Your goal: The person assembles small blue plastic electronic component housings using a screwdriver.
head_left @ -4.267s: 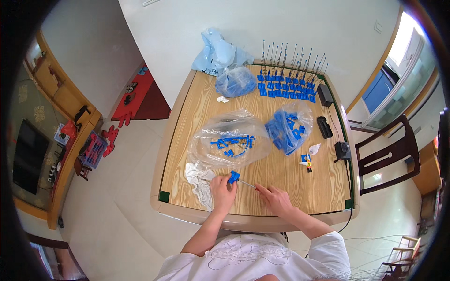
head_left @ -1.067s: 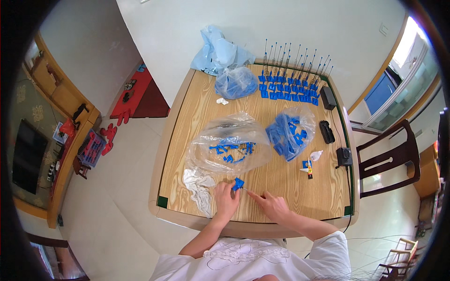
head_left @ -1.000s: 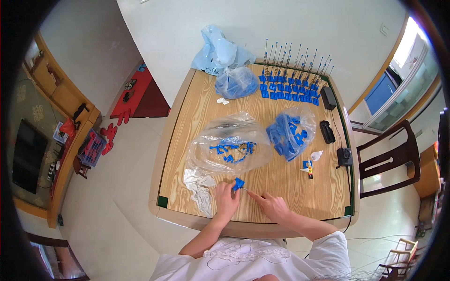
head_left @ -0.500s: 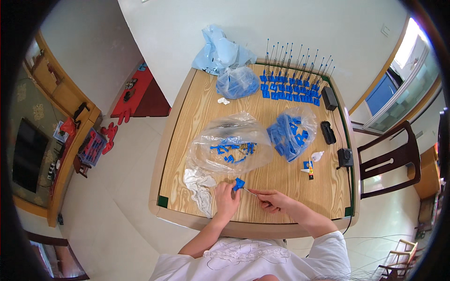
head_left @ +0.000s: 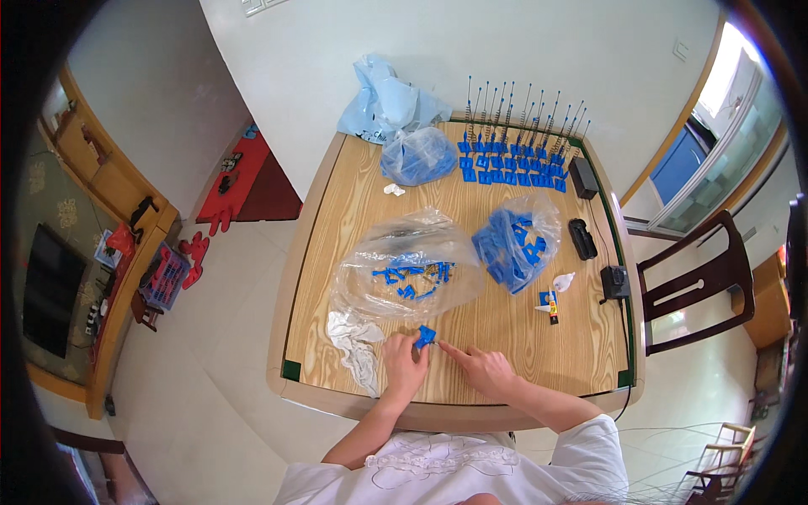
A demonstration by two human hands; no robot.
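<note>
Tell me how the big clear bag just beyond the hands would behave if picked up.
The clear bag would probably fold and sag, since its film looks thin and wrinkled. It is likely light, with just a scatter of small blue pieces visible inside; lying loose, they might slide together.

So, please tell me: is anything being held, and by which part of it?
The left hand holds a small blue piece by its near left side. What the right hand holds, if anything, is too small to tell.

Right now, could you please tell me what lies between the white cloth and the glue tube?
In the head view, the left hand is there, its grip on a blue piece, with the right hand close beside the piece.
</note>
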